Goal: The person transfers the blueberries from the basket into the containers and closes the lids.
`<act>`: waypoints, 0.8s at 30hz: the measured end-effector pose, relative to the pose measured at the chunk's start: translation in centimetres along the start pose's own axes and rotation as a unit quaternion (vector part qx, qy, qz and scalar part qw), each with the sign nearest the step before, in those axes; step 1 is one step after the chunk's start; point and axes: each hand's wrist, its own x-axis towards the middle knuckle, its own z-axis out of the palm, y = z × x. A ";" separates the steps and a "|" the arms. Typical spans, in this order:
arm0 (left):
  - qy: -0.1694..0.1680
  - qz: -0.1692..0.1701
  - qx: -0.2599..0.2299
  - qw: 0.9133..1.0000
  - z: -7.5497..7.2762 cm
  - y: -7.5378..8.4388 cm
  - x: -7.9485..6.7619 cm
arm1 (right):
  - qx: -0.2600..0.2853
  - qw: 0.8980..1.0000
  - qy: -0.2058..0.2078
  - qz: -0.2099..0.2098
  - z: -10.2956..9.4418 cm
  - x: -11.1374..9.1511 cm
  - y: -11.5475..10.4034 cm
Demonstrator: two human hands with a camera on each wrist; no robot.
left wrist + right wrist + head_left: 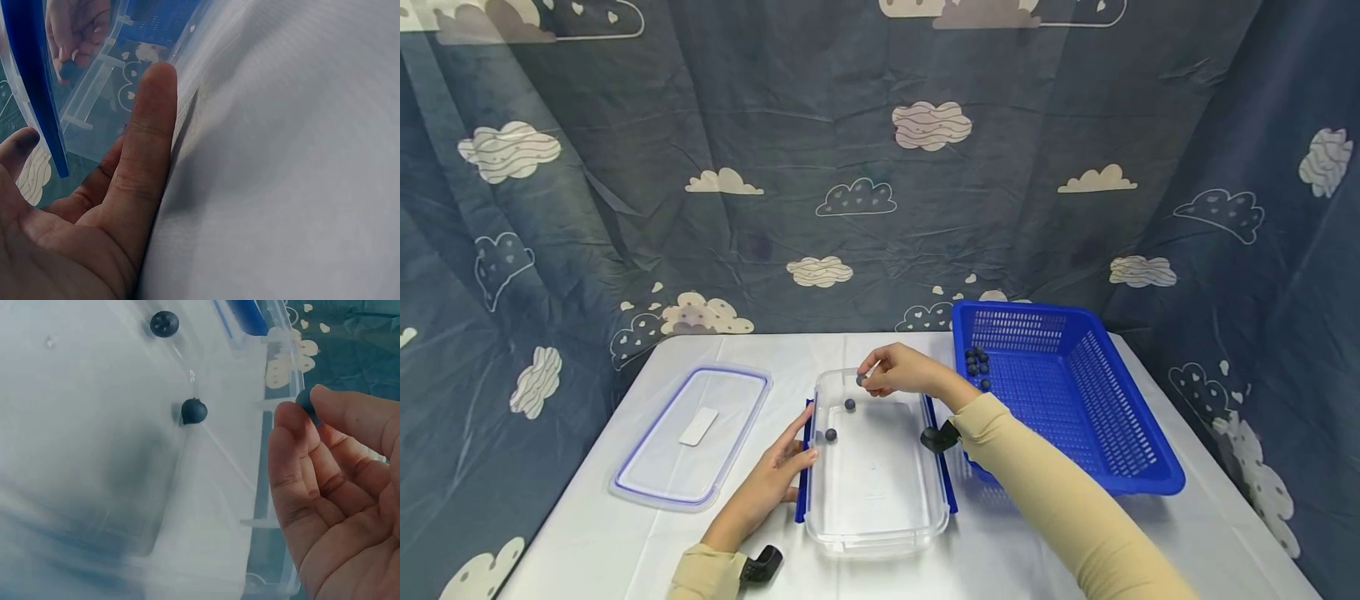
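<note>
A clear plastic storage box [880,467] with blue side latches stands in the middle of the white table. Two blueberries lie inside: one [850,405] toward the far left corner, another [831,435] near the left wall. Over the box's far end, my right hand [898,369] pinches a blueberry [305,405] between thumb and fingertips. My left hand [771,471] rests against the box's left side with its fingers fairly straight, beside the blue latch [47,87].
A blue plastic basket [1142,417] stands at the right, with several blueberries [977,362] along its left side. The box's clear lid [700,379], with a blue seal and a white label [698,426], lies flat at the left. A cloud-patterned curtain hangs behind the table.
</note>
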 end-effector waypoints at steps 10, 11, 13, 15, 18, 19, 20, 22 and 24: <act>-0.005 0.003 -0.005 1.000 -0.1 0.0 0.0 | -0.009 1.000 -0.010 0.023 0.6 0.7 -0.2; -0.005 0.004 -0.004 1.000 -0.1 0.0 0.1 | -0.008 1.000 -0.011 0.024 0.6 0.8 -0.2; -0.006 0.005 -0.002 1.000 0.0 0.0 0.1 | -0.008 1.000 -0.012 0.025 0.6 0.8 -0.1; -0.005 0.004 -0.002 1.000 0.0 0.0 0.1 | -0.009 1.000 -0.010 0.025 0.5 0.7 -0.1; -0.002 0.001 -0.001 1.000 0.0 0.0 0.1 | -0.013 1.000 -0.008 0.022 0.3 0.5 -0.1; -0.001 0.000 -0.001 1.000 0.0 0.1 0.1 | -0.011 1.000 -0.007 0.022 0.2 0.4 -0.1; 0.001 -0.002 -0.002 1.000 0.0 0.1 0.0 | -0.012 1.000 -0.006 0.018 0.1 0.4 0.0; 0.003 -0.003 -0.001 1.000 0.1 0.1 0.0 | -0.010 1.000 -0.005 0.016 -0.1 0.2 0.0; 0.005 -0.004 0.000 1.000 0.1 0.1 0.0 | -0.007 1.000 -0.004 0.012 -0.4 0.0 0.0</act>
